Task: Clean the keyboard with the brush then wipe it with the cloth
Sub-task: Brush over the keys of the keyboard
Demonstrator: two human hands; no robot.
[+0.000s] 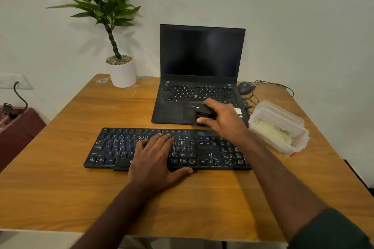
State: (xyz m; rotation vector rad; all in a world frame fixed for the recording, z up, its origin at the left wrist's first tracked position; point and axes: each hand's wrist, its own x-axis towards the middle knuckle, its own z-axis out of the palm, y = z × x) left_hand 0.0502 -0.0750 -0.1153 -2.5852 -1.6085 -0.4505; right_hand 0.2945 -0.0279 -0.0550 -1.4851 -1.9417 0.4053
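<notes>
On desk [60, 168], left to right: plant [121, 70] at the back corner, keyboard [168, 148] front centre, laptop [197, 79] open behind it, mouse [245, 87] and a clear tub [279, 127] on the right.

Left hand [155, 159] lies flat on the keyboard's middle keys, fingers straight and together, thumb out over the front edge; it holds nothing, only pins the board down.

Right hand [220, 117] is over the laptop's palm rest, fingers and thumb curled round a small black object, probably the brush [202, 115]; bristles not discernible. Cloth: something pale sits inside the tub, possibly it, cannot tell.

Step in hand, as judged: picking up the brush. Brushing not yet begun; keys show pale specks.

To do it well: secure the grip before lifting, clear the laptop edge, bring bristles down to one end of the keyboard. Sweep row by row toward one edge. Shift the pinning hand off keys to be brushed.
</notes>
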